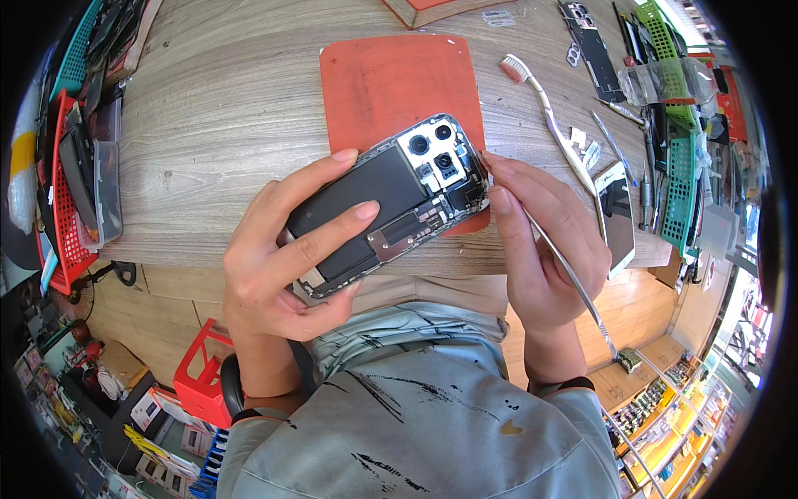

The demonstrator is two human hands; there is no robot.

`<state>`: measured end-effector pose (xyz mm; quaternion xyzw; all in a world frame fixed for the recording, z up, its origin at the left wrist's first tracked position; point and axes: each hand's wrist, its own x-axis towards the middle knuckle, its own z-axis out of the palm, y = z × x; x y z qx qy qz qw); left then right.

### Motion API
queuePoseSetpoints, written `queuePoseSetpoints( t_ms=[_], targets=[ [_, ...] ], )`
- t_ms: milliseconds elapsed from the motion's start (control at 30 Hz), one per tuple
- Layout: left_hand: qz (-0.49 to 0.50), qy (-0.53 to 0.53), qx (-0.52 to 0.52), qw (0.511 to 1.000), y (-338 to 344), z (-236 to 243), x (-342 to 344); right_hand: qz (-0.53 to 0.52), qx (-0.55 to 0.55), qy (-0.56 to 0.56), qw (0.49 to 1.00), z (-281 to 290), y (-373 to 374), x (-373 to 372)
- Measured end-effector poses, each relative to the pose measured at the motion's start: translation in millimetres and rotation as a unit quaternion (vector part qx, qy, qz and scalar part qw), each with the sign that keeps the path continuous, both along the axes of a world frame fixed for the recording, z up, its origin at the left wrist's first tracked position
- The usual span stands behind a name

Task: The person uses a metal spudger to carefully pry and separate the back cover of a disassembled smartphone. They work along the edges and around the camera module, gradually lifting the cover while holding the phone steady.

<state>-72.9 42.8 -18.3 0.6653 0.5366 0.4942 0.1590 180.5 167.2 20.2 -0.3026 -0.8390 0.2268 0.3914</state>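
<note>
My left hand [283, 249] grips an opened smartphone [391, 200] from below and the left, thumb and fingers lying across its black battery. The phone's insides face up, with the camera modules on a white plate at its far end. My right hand [544, 237] holds thin metal tweezers [573, 279] like a pen. Their tip touches the phone's right edge close to the cameras, and the long handle runs down past my wrist. The phone hovers over the near edge of an orange work mat [391, 79].
A wooden table [224, 125] carries a toothbrush [532, 83], another pair of tweezers [578, 162], a second phone [617, 216], a phone frame [594, 46] and several tools at the right. Red and green baskets [71, 191] stand at both sides. A red stool [199, 374] sits below.
</note>
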Motion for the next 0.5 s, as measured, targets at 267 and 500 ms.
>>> queuePoseSetpoints(
  t_ms=[267,500],
  targets=[
    [-0.007,0.004,-0.002,1.000,0.1,0.8,-1.2,-0.005,-0.005,0.005,1.000,-3.2,-2.5,-1.0],
    [0.002,0.000,-0.005,1.000,-1.0,0.3,0.9,-0.011,0.009,0.004,1.000,-6.5,-1.9,-2.3]
  ],
)
